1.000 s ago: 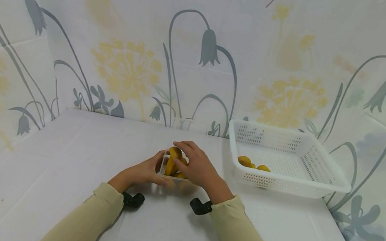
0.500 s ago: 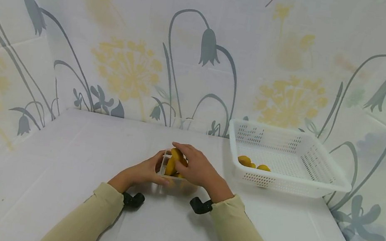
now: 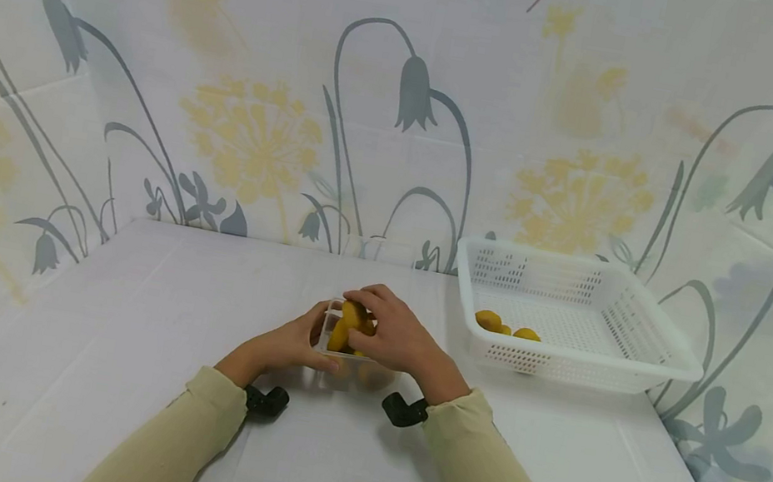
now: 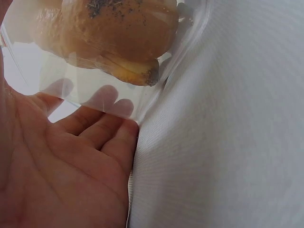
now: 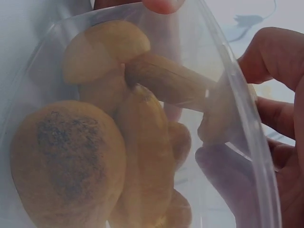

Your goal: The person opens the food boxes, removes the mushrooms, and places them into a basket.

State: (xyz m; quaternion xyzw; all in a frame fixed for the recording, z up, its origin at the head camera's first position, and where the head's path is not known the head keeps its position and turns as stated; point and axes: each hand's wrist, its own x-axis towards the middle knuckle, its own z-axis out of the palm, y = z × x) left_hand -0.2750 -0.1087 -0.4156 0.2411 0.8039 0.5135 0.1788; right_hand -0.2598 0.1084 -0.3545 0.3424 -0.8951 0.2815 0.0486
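A small clear plastic box (image 3: 347, 355) holding several yellow-brown mushrooms stands in the middle of the white table. My left hand (image 3: 286, 346) grips its left side, thumb at the near wall and fingers round the far side. In the left wrist view the fingers (image 4: 109, 135) lie along the clear wall, low by the cloth. My right hand (image 3: 402, 336) pinches a mushroom (image 3: 355, 314) at the top of the box. The right wrist view looks through the wall at this mushroom's stem (image 5: 171, 80), with a dirt-marked mushroom (image 5: 71, 152) lower down.
At the back right stands a white perforated plastic basket (image 3: 584, 356) with several mushrooms (image 3: 488, 320) in its near left corner. The faint outline of a clear container (image 3: 380, 247) shows behind the box. A flower-printed curtain (image 3: 259, 136) closes off the back and sides.
My right fingers have turned the mushroom from steep upright to a more slanted position, a little lower over the box. The left hand keeps its grip, and the basket is unchanged.
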